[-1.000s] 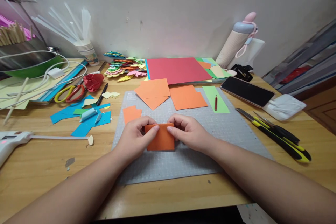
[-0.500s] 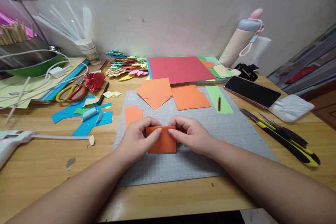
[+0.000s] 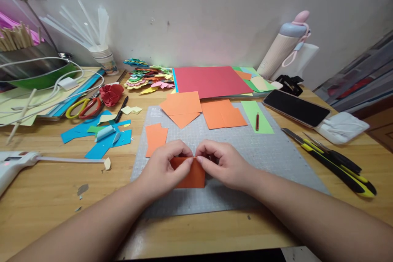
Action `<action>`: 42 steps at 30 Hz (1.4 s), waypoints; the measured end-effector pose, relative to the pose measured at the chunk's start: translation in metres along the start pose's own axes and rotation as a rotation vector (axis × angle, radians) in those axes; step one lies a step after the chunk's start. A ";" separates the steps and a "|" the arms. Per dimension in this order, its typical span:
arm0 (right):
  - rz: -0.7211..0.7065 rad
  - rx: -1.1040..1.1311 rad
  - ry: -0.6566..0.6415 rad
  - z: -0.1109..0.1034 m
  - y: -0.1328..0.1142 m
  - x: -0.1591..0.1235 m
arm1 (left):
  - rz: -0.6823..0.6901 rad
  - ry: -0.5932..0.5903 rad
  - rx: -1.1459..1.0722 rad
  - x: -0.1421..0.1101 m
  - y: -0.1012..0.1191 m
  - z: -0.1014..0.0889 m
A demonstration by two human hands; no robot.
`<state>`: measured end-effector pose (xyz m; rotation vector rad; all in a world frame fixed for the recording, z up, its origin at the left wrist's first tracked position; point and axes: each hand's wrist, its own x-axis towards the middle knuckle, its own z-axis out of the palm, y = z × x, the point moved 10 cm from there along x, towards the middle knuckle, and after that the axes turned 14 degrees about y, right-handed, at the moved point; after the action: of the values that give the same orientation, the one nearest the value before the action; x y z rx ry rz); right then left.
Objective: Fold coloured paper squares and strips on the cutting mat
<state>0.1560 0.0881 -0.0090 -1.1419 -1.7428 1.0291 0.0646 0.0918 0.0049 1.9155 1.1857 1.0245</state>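
Orange paper, both hands pinching top edge — perhaps folded, open mat rightward

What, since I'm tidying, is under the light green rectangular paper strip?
Grey gridded cutting mat shows around most of the strip, so it seemingly lies beneath; whatever the strip covers cannot be seen. A dark red pencil lies on top.

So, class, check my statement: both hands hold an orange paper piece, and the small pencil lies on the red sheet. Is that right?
Not quite: the small pencil is misplaced. The head view shows it on the light green strip. The left hand and right hand do hold an orange paper piece.
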 end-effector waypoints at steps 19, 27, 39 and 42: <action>0.096 -0.018 0.085 -0.011 -0.006 -0.003 | -0.257 -0.123 0.060 -0.005 -0.006 -0.008; 0.181 0.107 0.196 -0.040 0.008 0.007 | -0.342 0.114 0.044 0.010 -0.024 -0.045; 0.039 -0.065 0.074 -0.007 -0.008 -0.005 | -0.171 -0.077 0.069 -0.009 0.002 -0.003; -0.006 -0.120 0.053 -0.002 -0.012 -0.007 | -0.125 -0.097 0.092 -0.010 0.006 0.000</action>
<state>0.1563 0.0785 0.0014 -1.2271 -1.7844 0.8927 0.0643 0.0801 0.0073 1.9117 1.2985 0.8147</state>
